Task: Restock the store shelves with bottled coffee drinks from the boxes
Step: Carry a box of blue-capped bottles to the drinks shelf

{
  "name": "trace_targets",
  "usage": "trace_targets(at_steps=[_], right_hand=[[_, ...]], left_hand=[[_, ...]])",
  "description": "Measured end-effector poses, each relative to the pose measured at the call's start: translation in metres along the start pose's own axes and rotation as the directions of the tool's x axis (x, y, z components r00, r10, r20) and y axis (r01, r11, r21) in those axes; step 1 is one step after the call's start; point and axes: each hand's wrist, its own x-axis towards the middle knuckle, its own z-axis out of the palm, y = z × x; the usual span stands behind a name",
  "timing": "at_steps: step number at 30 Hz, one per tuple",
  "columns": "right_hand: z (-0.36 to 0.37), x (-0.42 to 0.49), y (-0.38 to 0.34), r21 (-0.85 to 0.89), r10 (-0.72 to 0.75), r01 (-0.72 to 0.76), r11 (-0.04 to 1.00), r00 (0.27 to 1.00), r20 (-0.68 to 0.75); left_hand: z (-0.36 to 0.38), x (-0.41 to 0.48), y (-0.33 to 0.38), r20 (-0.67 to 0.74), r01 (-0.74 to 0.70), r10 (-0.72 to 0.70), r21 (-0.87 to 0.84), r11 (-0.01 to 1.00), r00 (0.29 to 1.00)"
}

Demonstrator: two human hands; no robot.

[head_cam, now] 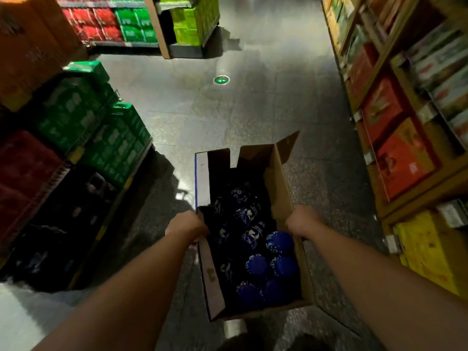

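Bottles (pixel 255 252) in box (pixel 281 188), between left stacks (pixel 83 127) and right shelves (pixel 405 138).

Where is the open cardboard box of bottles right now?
Head view, lower centre, in the aisle: the cardboard box is between left hand and right hand, which grip its side walls.

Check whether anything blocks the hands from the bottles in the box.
Nothing visible does. The flaps of the box stand open and the bottles lie uncovered. The left hand and the right hand both grip its side walls.
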Motion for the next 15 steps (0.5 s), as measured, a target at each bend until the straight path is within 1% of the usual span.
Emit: trace_targets(at_steps=[2, 4, 6, 9, 11, 12, 15], right_hand=[[-0.022, 0.032, -0.027, -0.007, 0.000, 0.000, 1.000, 1.000, 0.014], [-0.043, 0.065, -0.053, -0.005, 0.006, -0.006, 1.000, 1.000, -0.002], [-0.068, 0.111, -0.083, -0.005, -0.007, 0.007, 1.000, 1.000, -0.015], [-0.110, 0.185, -0.131, -0.024, -0.080, 0.080, 0.996, 0.997, 0.022], [-0.140, 0.236, -0.166, -0.051, -0.115, 0.115, 0.992, 0.993, 0.000], [-0.156, 0.261, -0.183, -0.073, -0.126, 0.125, 0.989, 0.992, -0.009], [-0.197, 0.333, -0.238, -0.160, -0.185, 0.187, 0.969, 0.982, 0.029]], left_hand=[[-0.030, 0.031, 0.021, -0.007, -0.001, 0.001, 0.010, 1.000, 1.000], [-0.059, 0.063, 0.043, -0.037, -0.015, 0.017, 0.059, 0.998, 0.999], [-0.089, 0.102, 0.071, -0.064, -0.021, 0.025, 0.067, 0.998, 0.998], [-0.134, 0.162, 0.113, -0.073, 0.007, -0.004, 0.045, 0.999, 0.997], [-0.162, 0.201, 0.140, -0.082, 0.039, -0.037, 0.020, 0.999, 0.996], [-0.175, 0.221, 0.152, -0.090, 0.051, -0.051, 0.004, 0.999, 0.995], [-0.218, 0.275, 0.187, -0.130, 0.058, -0.067, -0.071, 0.996, 0.989]])
